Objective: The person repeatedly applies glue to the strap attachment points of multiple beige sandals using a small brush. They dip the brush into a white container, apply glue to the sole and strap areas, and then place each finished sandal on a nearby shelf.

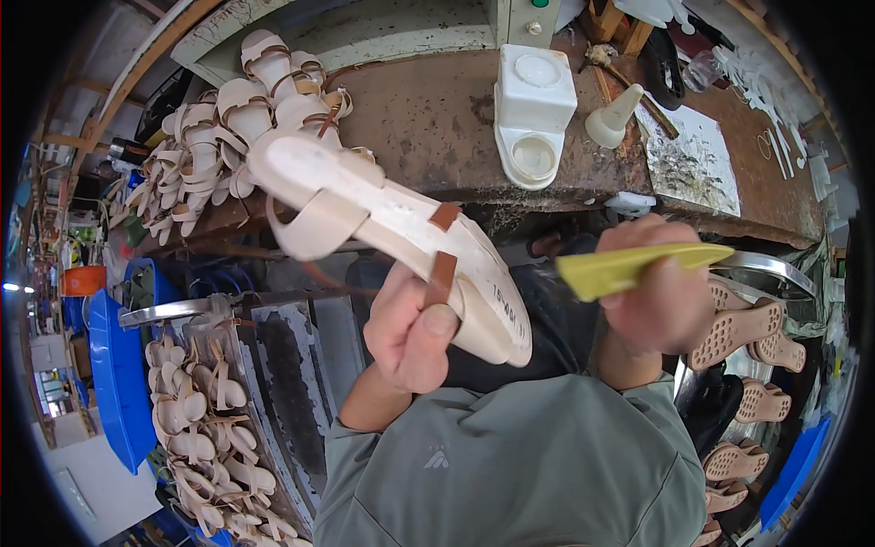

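Note:
My left hand [406,337] is closed on a beige sandal upper [396,219], thumb on top near a brown strap end. The upper slants across my lap, its pale underside toward me. Beige straps wrap round it, two brown strap ends lie folded over it, and dark marks show at its near end. To the right, my right hand [663,314], smeared by motion, is wrapped round a yellow flat-handled tool [597,273]. The tool points left, apart from the upper; its working end is too blurred to make out.
Beige sandal uppers [244,109] are heaped on the brown bench [410,109]. Also there are a white plastic container [536,100], a cone-shaped white bottle [614,118] and stained paper [693,164]. More uppers [191,410] hang at my left; tan soles [738,333] stand at my right. A blue bin [118,383] is far left.

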The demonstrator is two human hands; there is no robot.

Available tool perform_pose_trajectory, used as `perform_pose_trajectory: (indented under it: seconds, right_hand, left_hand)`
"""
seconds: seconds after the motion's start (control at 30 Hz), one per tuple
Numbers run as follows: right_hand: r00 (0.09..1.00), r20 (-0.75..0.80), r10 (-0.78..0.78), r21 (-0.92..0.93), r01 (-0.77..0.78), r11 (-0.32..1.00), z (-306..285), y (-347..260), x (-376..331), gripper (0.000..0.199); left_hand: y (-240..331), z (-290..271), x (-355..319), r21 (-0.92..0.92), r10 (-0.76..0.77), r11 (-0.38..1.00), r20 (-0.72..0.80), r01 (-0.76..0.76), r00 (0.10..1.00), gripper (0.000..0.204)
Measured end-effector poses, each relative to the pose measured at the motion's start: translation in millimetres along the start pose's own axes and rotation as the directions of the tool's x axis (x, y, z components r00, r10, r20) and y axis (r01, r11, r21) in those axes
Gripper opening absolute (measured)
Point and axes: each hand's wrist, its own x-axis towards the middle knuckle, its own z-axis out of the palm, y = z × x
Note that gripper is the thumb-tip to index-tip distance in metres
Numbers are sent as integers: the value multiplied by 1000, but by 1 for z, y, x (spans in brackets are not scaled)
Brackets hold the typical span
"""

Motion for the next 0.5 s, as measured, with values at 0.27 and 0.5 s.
perform_pose_trajectory:
  seconds: [0.27, 0.5]
  right_hand:
    - [903, 367, -224, -333, 352, 875, 3, 16, -1, 18]
    - [878, 408, -249, -351, 403, 845, 2, 12, -3, 20]
  left_hand:
    - [4, -3, 3, -142, -154, 977, 65, 162, 986, 49]
    - [7, 0, 9, -249, -219, 938, 107, 239, 970, 46]
